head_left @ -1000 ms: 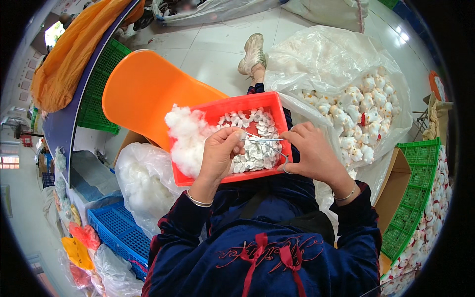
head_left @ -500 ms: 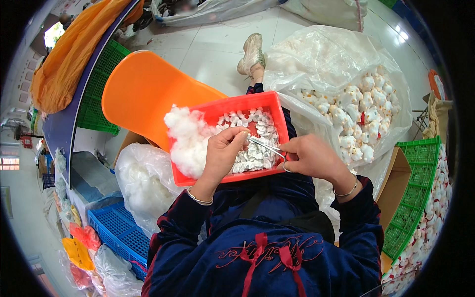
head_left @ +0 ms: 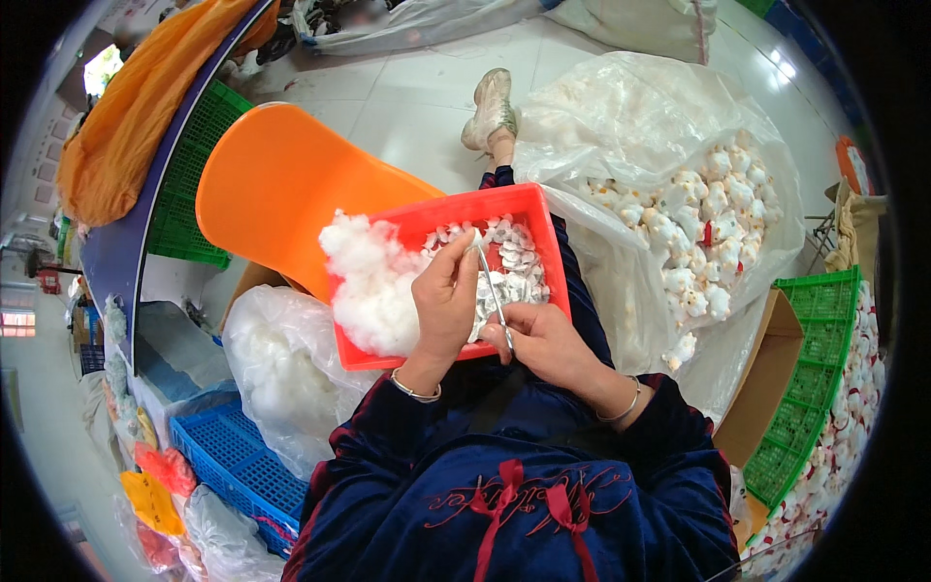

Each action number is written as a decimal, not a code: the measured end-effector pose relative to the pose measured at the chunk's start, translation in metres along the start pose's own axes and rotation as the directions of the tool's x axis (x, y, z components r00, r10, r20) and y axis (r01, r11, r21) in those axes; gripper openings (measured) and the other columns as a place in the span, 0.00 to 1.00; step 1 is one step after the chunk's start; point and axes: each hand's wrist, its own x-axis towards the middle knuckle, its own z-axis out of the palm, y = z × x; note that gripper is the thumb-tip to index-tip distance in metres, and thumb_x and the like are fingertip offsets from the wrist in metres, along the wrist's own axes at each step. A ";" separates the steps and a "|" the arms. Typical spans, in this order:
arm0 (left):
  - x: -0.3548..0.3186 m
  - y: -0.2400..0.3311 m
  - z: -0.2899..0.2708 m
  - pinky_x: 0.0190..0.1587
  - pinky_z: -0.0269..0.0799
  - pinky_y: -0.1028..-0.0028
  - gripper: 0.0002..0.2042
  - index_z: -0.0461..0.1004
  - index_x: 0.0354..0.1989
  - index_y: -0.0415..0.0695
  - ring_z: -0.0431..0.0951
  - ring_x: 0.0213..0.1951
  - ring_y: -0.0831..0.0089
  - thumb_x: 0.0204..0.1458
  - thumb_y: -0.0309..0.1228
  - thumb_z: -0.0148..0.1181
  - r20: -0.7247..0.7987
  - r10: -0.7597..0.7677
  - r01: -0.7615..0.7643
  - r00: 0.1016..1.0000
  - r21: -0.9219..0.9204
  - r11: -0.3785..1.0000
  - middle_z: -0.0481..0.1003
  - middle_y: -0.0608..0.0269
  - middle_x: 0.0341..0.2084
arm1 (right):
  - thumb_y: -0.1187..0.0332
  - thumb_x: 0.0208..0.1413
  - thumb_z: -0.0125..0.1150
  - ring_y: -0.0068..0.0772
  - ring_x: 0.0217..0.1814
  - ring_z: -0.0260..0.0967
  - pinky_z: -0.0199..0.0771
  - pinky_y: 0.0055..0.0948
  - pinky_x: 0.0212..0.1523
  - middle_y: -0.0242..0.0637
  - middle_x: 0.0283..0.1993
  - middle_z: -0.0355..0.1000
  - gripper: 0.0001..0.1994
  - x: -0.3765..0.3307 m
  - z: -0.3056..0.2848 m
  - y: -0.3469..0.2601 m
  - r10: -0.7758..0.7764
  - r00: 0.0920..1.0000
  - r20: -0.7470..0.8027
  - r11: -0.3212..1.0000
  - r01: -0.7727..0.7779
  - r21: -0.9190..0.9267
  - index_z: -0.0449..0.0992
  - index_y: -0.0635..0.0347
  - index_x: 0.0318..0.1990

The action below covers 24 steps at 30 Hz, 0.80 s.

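Observation:
On my lap lies a red plastic tray (head_left: 534,206). Fluffy white stuffing (head_left: 373,286) fills its left side, and several small white fabric pieces (head_left: 519,260) are spread over the right. Above the tray my left hand (head_left: 444,303) pinches a small white fabric piece (head_left: 473,241) between thumb and fingertips. My right hand (head_left: 555,347) is closed on the ring handles of slim metal forceps (head_left: 492,286). Their tips point up and away from me and meet the piece at my left fingertips. How far the tips go into it cannot be made out.
An orange chair (head_left: 291,189) stands beyond the tray at left. A clear bag of stuffing (head_left: 276,339) sits beside a blue crate (head_left: 238,466). To the right, a large clear bag (head_left: 630,107) holds many small white plush pieces (head_left: 713,242), near a green crate (head_left: 810,388).
My right hand has moved left and nearer my body, swinging the forceps from sideways to upright. My left hand has risen slightly with the white piece.

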 end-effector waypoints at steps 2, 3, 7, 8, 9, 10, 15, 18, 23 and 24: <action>0.002 0.002 -0.003 0.50 0.78 0.76 0.16 0.73 0.59 0.31 0.82 0.45 0.74 0.64 0.20 0.56 0.040 -0.131 0.136 0.991 -0.145 0.980 0.82 0.54 0.44 | 0.57 0.58 0.70 0.32 0.23 0.71 0.70 0.32 0.28 0.40 0.22 0.73 0.16 0.000 -0.010 -0.009 -0.110 0.986 -0.122 0.915 0.053 -0.399 0.80 0.64 0.34; 0.003 0.003 -0.006 0.51 0.78 0.75 0.16 0.72 0.60 0.30 0.82 0.46 0.73 0.64 0.19 0.56 0.066 -0.167 0.177 0.984 -0.182 0.967 0.82 0.53 0.45 | 0.57 0.56 0.70 0.36 0.24 0.72 0.71 0.34 0.28 0.41 0.22 0.73 0.16 0.001 -0.013 -0.009 -0.154 0.978 -0.139 0.875 0.069 -0.480 0.80 0.64 0.34; 0.007 0.011 -0.010 0.51 0.79 0.74 0.17 0.72 0.61 0.30 0.82 0.46 0.74 0.64 0.19 0.55 0.137 -0.211 0.230 0.968 -0.147 0.962 0.82 0.54 0.45 | 0.57 0.51 0.72 0.45 0.28 0.76 0.72 0.41 0.30 0.41 0.24 0.76 0.16 0.002 -0.022 -0.012 -0.289 0.944 -0.157 0.709 0.101 -0.698 0.82 0.62 0.35; 0.008 0.010 -0.010 0.51 0.79 0.75 0.17 0.73 0.60 0.31 0.82 0.45 0.75 0.64 0.19 0.55 0.133 -0.218 0.237 0.967 -0.145 0.961 0.82 0.55 0.44 | 0.57 0.51 0.72 0.45 0.29 0.76 0.71 0.41 0.31 0.41 0.25 0.76 0.16 0.002 -0.023 -0.011 -0.304 0.940 -0.151 0.679 0.103 -0.727 0.82 0.61 0.35; 0.009 0.009 -0.010 0.50 0.79 0.75 0.16 0.73 0.59 0.31 0.82 0.44 0.75 0.64 0.19 0.56 0.130 -0.226 0.244 0.965 -0.143 0.959 0.82 0.55 0.43 | 0.56 0.50 0.72 0.44 0.30 0.76 0.71 0.41 0.33 0.40 0.25 0.76 0.16 0.002 -0.024 -0.010 -0.320 0.936 -0.145 0.648 0.104 -0.755 0.82 0.61 0.36; 0.009 0.008 -0.009 0.49 0.79 0.76 0.16 0.74 0.59 0.31 0.82 0.43 0.76 0.64 0.20 0.56 0.130 -0.236 0.254 0.963 -0.143 0.957 0.82 0.56 0.42 | 0.56 0.50 0.72 0.44 0.34 0.76 0.70 0.41 0.35 0.39 0.27 0.76 0.16 0.000 -0.025 -0.009 -0.330 0.934 -0.140 0.614 0.099 -0.783 0.82 0.60 0.37; 0.016 0.018 -0.015 0.43 0.79 0.78 0.12 0.76 0.53 0.32 0.82 0.37 0.78 0.63 0.22 0.58 0.110 -0.319 0.336 0.942 -0.231 0.913 0.82 0.59 0.38 | 0.55 0.48 0.73 0.43 0.49 0.73 0.67 0.44 0.48 0.38 0.39 0.77 0.22 -0.008 -0.040 -0.008 -0.324 0.936 -0.136 0.496 0.046 -0.867 0.80 0.58 0.47; 0.017 0.023 -0.013 0.42 0.80 0.78 0.11 0.76 0.51 0.33 0.82 0.36 0.78 0.63 0.23 0.58 0.089 -0.276 0.289 0.957 -0.246 0.925 0.82 0.59 0.37 | 0.54 0.46 0.75 0.44 0.53 0.68 0.64 0.43 0.52 0.39 0.45 0.75 0.26 -0.010 -0.043 -0.023 -0.441 0.890 -0.119 0.483 0.124 -0.867 0.78 0.57 0.51; 0.016 0.025 -0.009 0.44 0.81 0.76 0.10 0.75 0.51 0.32 0.82 0.38 0.77 0.64 0.21 0.56 0.086 -0.268 0.281 0.960 -0.257 0.924 0.82 0.58 0.38 | 0.54 0.44 0.77 0.44 0.53 0.67 0.63 0.41 0.50 0.39 0.46 0.74 0.28 -0.004 -0.038 -0.026 -0.451 0.888 -0.093 0.410 0.114 -0.905 0.79 0.58 0.50; 0.016 0.026 -0.010 0.45 0.80 0.76 0.10 0.75 0.51 0.32 0.82 0.39 0.77 0.64 0.20 0.56 0.084 -0.272 0.284 0.959 -0.270 0.920 0.82 0.57 0.39 | 0.54 0.44 0.76 0.43 0.52 0.67 0.63 0.42 0.50 0.39 0.45 0.74 0.27 -0.005 -0.037 -0.026 -0.420 0.901 -0.105 0.419 0.090 -0.903 0.79 0.57 0.50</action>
